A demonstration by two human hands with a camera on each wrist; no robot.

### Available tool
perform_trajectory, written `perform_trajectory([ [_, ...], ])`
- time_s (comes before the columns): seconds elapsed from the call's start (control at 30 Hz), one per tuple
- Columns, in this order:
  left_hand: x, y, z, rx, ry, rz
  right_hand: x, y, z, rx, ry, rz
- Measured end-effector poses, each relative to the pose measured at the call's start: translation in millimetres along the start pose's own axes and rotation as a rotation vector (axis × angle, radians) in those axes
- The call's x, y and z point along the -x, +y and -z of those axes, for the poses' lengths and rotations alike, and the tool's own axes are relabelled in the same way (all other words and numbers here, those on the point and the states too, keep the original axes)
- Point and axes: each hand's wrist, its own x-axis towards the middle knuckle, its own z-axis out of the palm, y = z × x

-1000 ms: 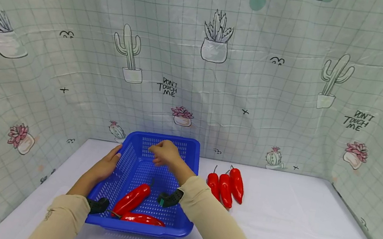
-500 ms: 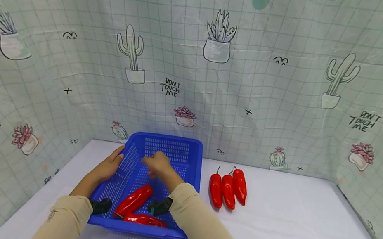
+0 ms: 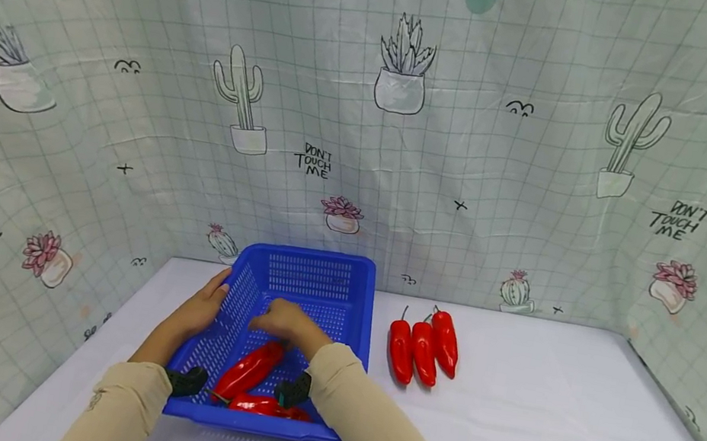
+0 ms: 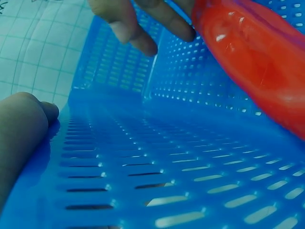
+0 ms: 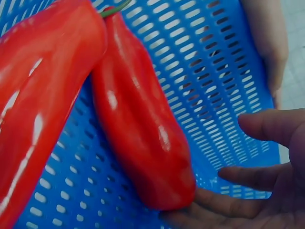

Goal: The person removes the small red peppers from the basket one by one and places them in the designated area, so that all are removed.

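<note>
Resting with the left hand (image 3: 201, 307) against the left wall of the blue basket (image 3: 252, 421), with fingers loosely straight near the rim and the fingertips on the outer side; impossible to tell how firmly pressed; reaching down into the basket with the right hand (image 3: 287, 320); in the right wrist view, with thumb and forefinger spread apart and clasping nothing, and with the lower fingers touching the thick end of the slanting pepper (image 5: 145, 114); lying on the basket floor, that same pepper, at a slant towards the near left corner; lying along the near wall, the front pepper (image 3: 255, 404), with green stem beside the slanting one's narrow end; partly covering it, the dark wrist camera (image 3: 293, 390) under the right sleeve (image 3: 365, 407); outside, on the white table (image 3: 541, 435) to the right of the basket, three more peppers (image 3: 425, 354) side by side, with stems pointing away; behind, a pale grid cloth (image 3: 435, 141) printed with potted cacti and "DON'T TOUCH ME".
</note>
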Motion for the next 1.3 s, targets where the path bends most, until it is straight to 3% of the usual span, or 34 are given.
perform_trajectory([
  [0.3,-0.9,-0.8,-0.4,-0.017,0.003,0.017,-5.6,1.1,0.4,0.313,0.074,0.156],
  [0.53,-1.9,-0.1,-0.1,-0.017,0.005,0.01,-1.5,1.8,0.3,0.399,0.061,0.1],
  [0.63,-1.7,-0.7,0.1,-0.021,0.006,0.009,1.2,1.8,-1.7,0.382,-0.009,0.061],
  [0.8,-1.2,-1.3,0.5,-0.031,-0.002,0.012,1.4,1.9,-4.0,0.307,-0.114,0.116],
  [0.97,-1.2,-0.1,0.7,-0.042,0.011,0.001,-0.6,1.6,-6.2,0.116,-0.223,0.145],
  [1.13,-0.5,0.5,0.7,-0.053,0.006,0.002,-2.9,1.9,-6.7,0.004,-0.346,0.152],
  [1.3,-0.4,-1.8,-0.2,-0.057,0.008,0.005,-4.8,2.2,-9.4,-0.114,-0.399,0.174],
])
